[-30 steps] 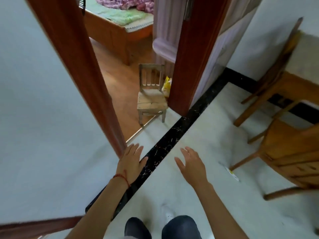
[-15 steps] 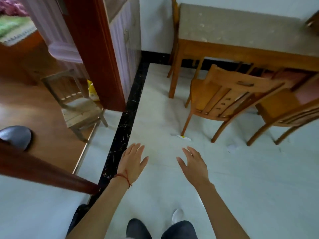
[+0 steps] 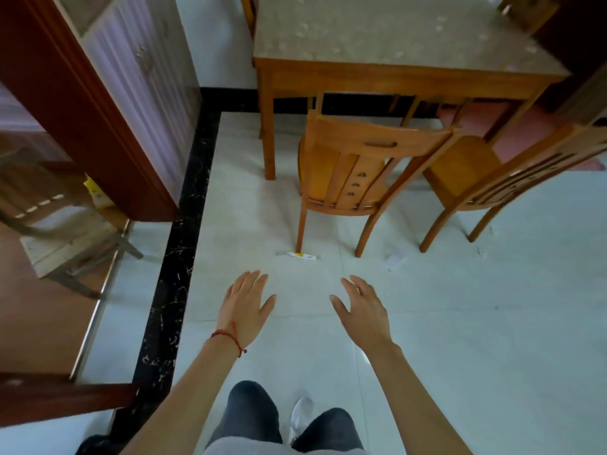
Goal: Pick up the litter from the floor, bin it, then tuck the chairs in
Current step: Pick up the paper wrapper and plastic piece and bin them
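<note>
A small white and yellow wrapper [image 3: 302,256] lies on the pale floor tiles by the front left leg of a wooden chair [image 3: 358,165]. A white scrap of paper [image 3: 394,259] lies a little to the right, between that chair and a second wooden chair [image 3: 499,178]. Both chairs stand pulled out from the wooden table [image 3: 394,44]. My left hand [image 3: 244,307] and my right hand [image 3: 361,310] hover above the floor just short of the wrapper, palms down, fingers spread, holding nothing.
A dark red door frame [image 3: 75,103] and a lilac cabinet [image 3: 144,77] stand at left. Beyond the black floor border [image 3: 174,257] a small pale wooden chair [image 3: 65,231] sits on brown flooring, with a yellow packet [image 3: 95,192] behind it. My knees show at the bottom.
The view has swung right from the doorway to the table and chairs, and the wrapper now lies straight ahead of my hands. Both hands stay open and held out in front.
</note>
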